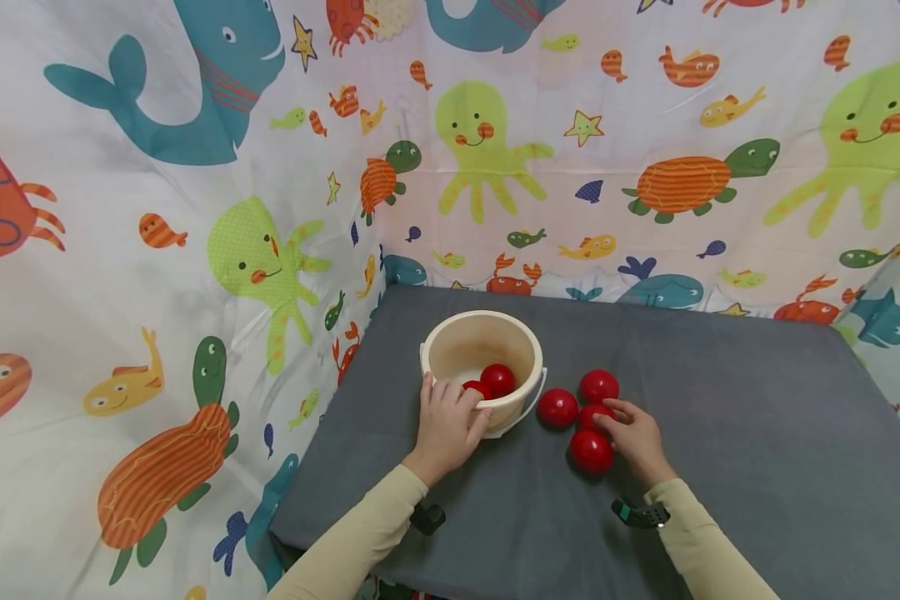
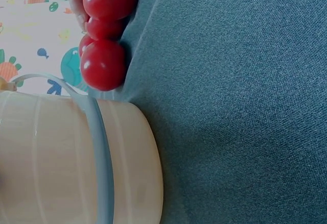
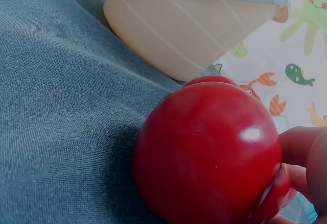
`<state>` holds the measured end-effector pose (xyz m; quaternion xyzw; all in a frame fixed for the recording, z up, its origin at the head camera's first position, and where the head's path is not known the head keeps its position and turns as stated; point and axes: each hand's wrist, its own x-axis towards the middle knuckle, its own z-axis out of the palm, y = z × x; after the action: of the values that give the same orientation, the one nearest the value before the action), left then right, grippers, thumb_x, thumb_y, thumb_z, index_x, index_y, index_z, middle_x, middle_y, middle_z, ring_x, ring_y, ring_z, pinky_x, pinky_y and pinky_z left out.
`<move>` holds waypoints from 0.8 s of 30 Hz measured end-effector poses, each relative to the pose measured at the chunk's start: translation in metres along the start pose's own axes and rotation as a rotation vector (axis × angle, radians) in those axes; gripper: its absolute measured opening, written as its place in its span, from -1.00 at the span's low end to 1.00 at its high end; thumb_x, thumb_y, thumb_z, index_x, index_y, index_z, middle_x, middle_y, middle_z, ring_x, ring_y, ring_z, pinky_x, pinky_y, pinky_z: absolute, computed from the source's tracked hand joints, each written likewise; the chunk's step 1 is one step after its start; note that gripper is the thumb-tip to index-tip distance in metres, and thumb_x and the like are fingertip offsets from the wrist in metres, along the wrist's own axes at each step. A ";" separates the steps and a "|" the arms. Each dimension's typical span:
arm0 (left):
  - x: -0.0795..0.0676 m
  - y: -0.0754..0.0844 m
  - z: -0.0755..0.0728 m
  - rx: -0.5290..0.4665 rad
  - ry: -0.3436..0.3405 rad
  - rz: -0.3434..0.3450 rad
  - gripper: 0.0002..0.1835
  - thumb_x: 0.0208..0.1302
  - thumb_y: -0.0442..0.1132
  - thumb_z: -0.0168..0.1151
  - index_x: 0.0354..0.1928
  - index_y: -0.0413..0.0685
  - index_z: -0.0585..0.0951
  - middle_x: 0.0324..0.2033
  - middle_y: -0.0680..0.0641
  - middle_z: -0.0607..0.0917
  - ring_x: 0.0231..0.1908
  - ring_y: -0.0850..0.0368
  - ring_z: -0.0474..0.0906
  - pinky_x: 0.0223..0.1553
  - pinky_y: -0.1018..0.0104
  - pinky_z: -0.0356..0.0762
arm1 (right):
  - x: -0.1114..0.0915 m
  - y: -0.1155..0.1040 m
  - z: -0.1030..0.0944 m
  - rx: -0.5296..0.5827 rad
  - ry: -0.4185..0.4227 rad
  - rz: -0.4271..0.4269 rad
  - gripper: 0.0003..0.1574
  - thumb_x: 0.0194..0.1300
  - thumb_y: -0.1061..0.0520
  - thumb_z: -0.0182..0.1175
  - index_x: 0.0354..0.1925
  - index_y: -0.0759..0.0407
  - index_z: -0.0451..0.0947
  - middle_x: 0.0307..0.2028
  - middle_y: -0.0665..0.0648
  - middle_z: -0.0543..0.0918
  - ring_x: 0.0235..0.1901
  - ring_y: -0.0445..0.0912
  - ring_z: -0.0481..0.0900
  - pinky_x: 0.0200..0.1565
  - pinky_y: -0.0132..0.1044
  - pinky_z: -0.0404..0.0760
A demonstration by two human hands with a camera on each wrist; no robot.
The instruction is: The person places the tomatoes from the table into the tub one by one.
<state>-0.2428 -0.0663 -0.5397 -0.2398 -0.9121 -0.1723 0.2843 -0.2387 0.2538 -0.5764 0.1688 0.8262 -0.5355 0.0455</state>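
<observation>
1. Pale fabric sleeves, nearest the camera, reach forward from the near side of a round cream plastic bucket, which stands upright on a grey cloth-covered bench.

2. Left hand grips the bucket at its near rim, fingers bent over the edge; a pale plastic handle hangs along the bucket's right side.

3. Two glossy red balls lie inside the bucket, one partly hidden behind the left hand.

4. Four more balls of the same glossy red sit close together on the bench, just right of the bucket: the left ball nearest to it, then the far ball, the near ball and, among them, the middle ball.

5. Right hand, on the cluster's side away from the bucket, has thumb and fingers curled narrowly about the middle ball; how firm the hold is cannot be told.

6. Picking out the middle ball appears to be the step in hand, part of gathering the balls into the bucket, with two in and four outside. The next move would call for a secure pinch, a lift clear of the neighbours, which might roll, and a carry left over the bucket's rim while the left hand steadies it.
</observation>
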 end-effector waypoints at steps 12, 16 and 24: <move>0.000 -0.001 0.001 0.000 0.006 0.005 -0.80 0.34 0.05 0.18 -0.24 0.12 0.62 -0.24 -0.02 0.67 -0.01 0.00 0.52 0.39 -0.40 0.21 | 0.000 0.005 0.001 0.048 0.029 -0.005 -0.34 0.40 0.00 0.24 0.36 0.22 0.43 0.26 0.47 0.53 -0.45 -0.17 0.53 -0.42 -0.37 0.62; 0.000 0.001 0.001 0.000 0.003 0.005 -0.79 0.35 0.05 0.17 -0.23 0.11 0.62 -0.25 -0.02 0.67 -0.01 -0.01 0.52 0.39 -0.40 0.22 | 0.001 0.005 -0.004 0.072 0.039 -0.010 -0.37 0.40 0.03 0.24 0.35 0.22 0.44 0.21 0.44 0.57 -0.50 -0.20 0.53 -0.44 -0.36 0.63; 0.000 0.000 -0.001 0.004 -0.010 -0.002 -0.78 0.36 0.06 0.18 -0.21 0.11 0.63 -0.23 -0.03 0.67 0.01 -0.02 0.52 0.40 -0.40 0.20 | -0.002 -0.013 -0.019 0.044 0.057 -0.056 -0.38 0.40 0.02 0.24 0.34 0.22 0.46 0.16 0.40 0.61 -0.46 -0.24 0.54 -0.41 -0.34 0.63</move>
<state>-0.2427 -0.0661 -0.5390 -0.2393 -0.9142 -0.1695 0.2798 -0.2387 0.2656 -0.5563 0.1615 0.8198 -0.5494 0.0033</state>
